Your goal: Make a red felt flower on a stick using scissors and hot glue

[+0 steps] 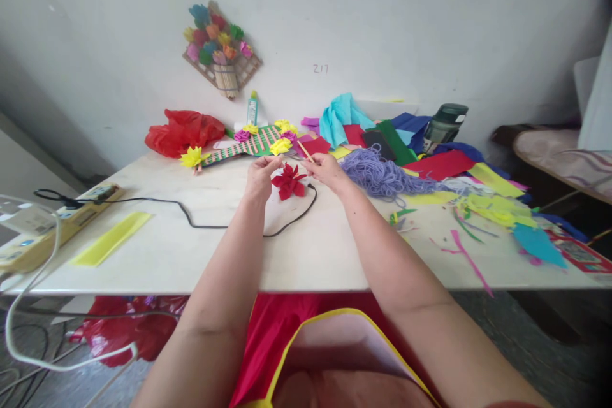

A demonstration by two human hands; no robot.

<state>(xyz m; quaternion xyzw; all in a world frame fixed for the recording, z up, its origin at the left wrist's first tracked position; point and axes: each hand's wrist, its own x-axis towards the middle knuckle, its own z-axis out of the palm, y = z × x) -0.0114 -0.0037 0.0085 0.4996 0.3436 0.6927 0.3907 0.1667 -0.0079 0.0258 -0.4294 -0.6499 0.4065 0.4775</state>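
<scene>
A red paper flower (pixel 289 182) is held just above the white table (pixel 315 255), between both hands. My left hand (pixel 261 177) is closed, pinching the flower from its left side. My right hand (pixel 325 169) is closed on a thin wooden stick (pixel 305 151) that slants up to the left and touches the flower. A black cable (pixel 201 220) curves across the table right under the flower.
A woven green-and-pink mat with yellow and pink paper flowers (pixel 248 143) lies behind. Purple yarn (pixel 377 172), coloured paper sheets and scraps (pixel 482 201) cover the right side. A red plastic bag (pixel 182 131), glue bottle (pixel 252 108), yellow strip (pixel 112 239) and power strip (pixel 52 223) sit left.
</scene>
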